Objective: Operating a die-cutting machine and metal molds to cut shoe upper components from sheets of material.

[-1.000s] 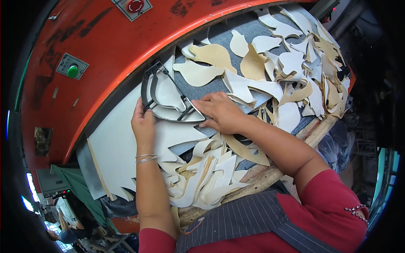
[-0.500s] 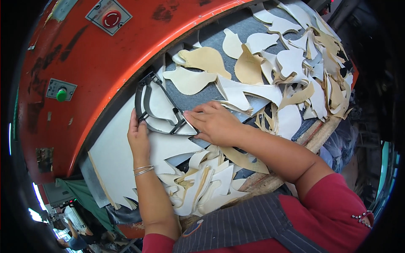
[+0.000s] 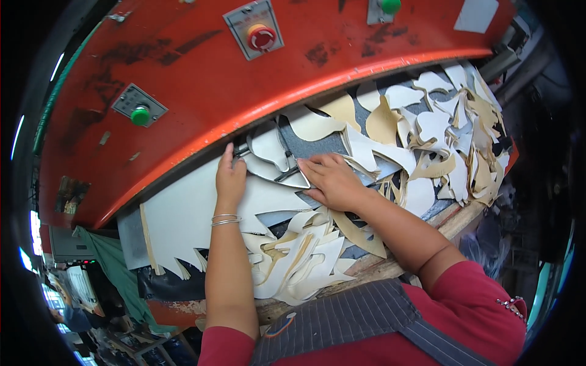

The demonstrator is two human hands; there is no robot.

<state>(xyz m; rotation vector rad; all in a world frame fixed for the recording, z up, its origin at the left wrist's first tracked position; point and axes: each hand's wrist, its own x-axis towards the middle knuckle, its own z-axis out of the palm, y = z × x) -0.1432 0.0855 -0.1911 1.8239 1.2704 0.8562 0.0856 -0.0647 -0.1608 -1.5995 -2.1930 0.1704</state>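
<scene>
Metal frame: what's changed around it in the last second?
The metal frame now has its far end hidden by the red machine, which reaches lower in the picture; the view shifted, so whether either moved is unclear. Nothing was grasped or released: left hand and right hand stay on the frame, which still lies over the white sheet.

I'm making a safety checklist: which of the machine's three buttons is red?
The middle button. It stands between the left button and the right button, which are both green.
</scene>
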